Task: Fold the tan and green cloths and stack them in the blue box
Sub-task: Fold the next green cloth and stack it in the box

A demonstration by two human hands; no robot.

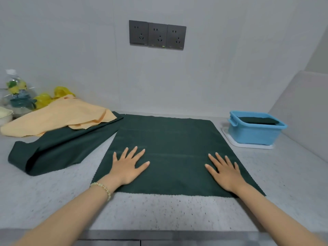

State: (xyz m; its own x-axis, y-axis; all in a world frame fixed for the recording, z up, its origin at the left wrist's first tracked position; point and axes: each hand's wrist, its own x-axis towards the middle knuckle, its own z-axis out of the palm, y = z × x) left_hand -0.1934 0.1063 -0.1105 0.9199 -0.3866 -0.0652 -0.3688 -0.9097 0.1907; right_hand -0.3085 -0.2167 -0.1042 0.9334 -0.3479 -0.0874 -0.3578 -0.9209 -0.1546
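Observation:
A dark green cloth [168, 139] lies spread flat on the speckled counter in front of me. My left hand [128, 166] presses flat on its near left part, fingers spread. My right hand [224, 170] presses flat on its near right part, fingers straight. To the left lies a second green cloth [62, 150], rumpled, with a tan cloth [58, 118] heaped over its far end. The blue box [253, 134] stands at the right on a white tray, with a folded dark green cloth [257, 120] inside it.
A water bottle [15, 89], a teal cup [21, 102], a white bowl [5, 114] and yellow plastic bags [51, 96] crowd the far left corner. Three grey wall sockets [157, 35] sit on the back wall. The counter's front edge [168, 233] runs below my forearms.

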